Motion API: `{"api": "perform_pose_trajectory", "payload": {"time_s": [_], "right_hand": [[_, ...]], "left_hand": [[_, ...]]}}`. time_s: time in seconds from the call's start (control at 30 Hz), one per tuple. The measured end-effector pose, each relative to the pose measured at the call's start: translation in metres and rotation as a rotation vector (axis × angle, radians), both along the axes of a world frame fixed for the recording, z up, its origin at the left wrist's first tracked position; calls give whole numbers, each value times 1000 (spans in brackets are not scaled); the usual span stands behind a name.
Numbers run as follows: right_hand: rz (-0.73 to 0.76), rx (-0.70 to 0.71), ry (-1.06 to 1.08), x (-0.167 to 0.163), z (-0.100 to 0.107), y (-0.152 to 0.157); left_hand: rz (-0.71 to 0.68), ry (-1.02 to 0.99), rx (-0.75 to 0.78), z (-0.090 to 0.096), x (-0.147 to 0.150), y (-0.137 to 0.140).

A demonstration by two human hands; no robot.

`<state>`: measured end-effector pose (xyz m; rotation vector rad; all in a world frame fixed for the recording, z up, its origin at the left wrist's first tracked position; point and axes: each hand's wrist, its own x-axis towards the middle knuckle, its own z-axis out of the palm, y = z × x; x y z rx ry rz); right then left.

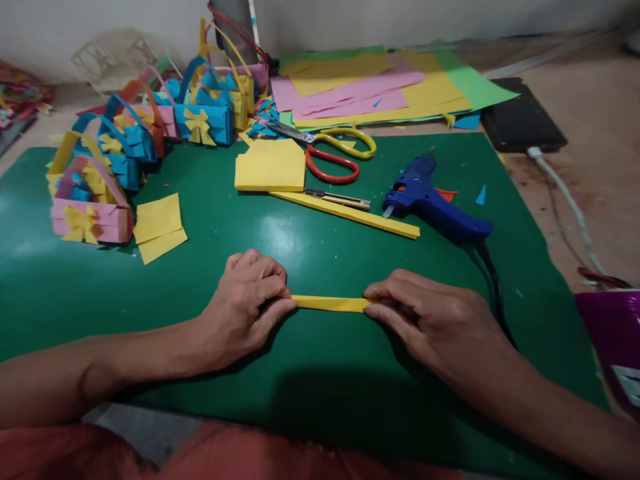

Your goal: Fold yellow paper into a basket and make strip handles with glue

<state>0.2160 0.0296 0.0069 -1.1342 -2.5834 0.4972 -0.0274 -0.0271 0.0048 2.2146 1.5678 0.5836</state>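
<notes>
A narrow yellow paper strip point(330, 304) is stretched level between my two hands, just over the green table mat point(200, 393). My left hand point(255, 297) is closed, its thumb and fingers pinching the strip's left end. At the other end, my right hand point(425, 317) grips the strip between thumb and fingertips. Both ends are hidden inside the fingers. Beyond the hands lies a longer folded yellow paper strip point(360, 217), beside a box cutter point(337, 199) and a folded yellow paper piece point(270, 170).
Scissors point(340, 150) with red and yellow handles and a blue glue gun point(435, 200) lie beyond my hands. Small paper baskets point(93, 217) line the left back. Two yellow squares point(159, 227) rest near them. Coloured sheets point(370, 87) and a black phone point(523, 117) are behind.
</notes>
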Motion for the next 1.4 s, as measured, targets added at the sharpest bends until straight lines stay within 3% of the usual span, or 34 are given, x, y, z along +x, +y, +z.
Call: {"api": "perform_pose_trajectory", "payload": {"time_s": [0.3, 1.13, 1.4], "right_hand": [[-60, -76, -32, -5, 4, -1], [-114, -28, -105, -8, 3, -4], [-147, 23, -137, -11, 3, -5]], "left_hand": [[30, 66, -28, 3, 4, 0], [31, 187, 40, -2, 9, 0], [-221, 669, 195, 10, 12, 4]]}}
